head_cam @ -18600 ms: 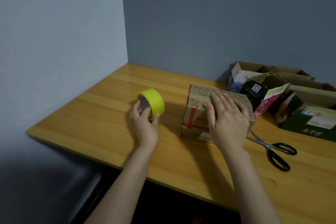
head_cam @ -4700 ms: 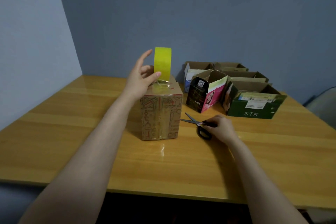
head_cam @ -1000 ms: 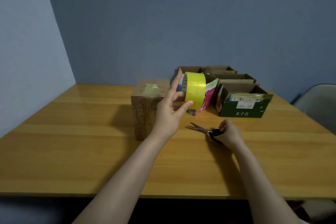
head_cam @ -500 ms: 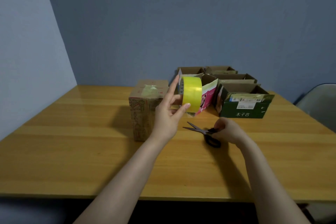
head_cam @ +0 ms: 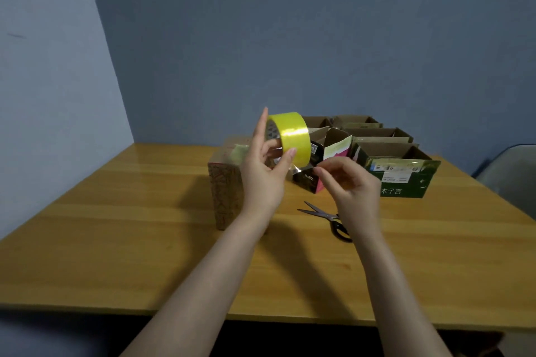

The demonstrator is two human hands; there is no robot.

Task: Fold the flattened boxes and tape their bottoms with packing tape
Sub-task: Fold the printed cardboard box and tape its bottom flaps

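My left hand [head_cam: 262, 177] holds the yellow packing tape roll [head_cam: 291, 135] up in the air, thumb on its outer face and fingers through the core. My right hand [head_cam: 349, 187] is raised just right of the roll, and its fingertips pinch the shiny loose tape end [head_cam: 298, 169] under it. Behind my left hand a brown patterned box [head_cam: 224, 191] stands on the wooden table [head_cam: 116, 226], with a strip of tape across its top. The black-handled scissors [head_cam: 329, 216] lie on the table below my right hand, blades slightly apart, touched by neither hand.
Several folded open boxes stand in a row at the back right, among them a black-and-pink box [head_cam: 333, 151] and a green box [head_cam: 404, 182]. A chair [head_cam: 510, 174] is beyond the table's right edge. Walls close off the back and left.
My right hand has let go of the scissors and risen to the tape roll's loose end. My left hand has lifted the roll slightly and turned it.
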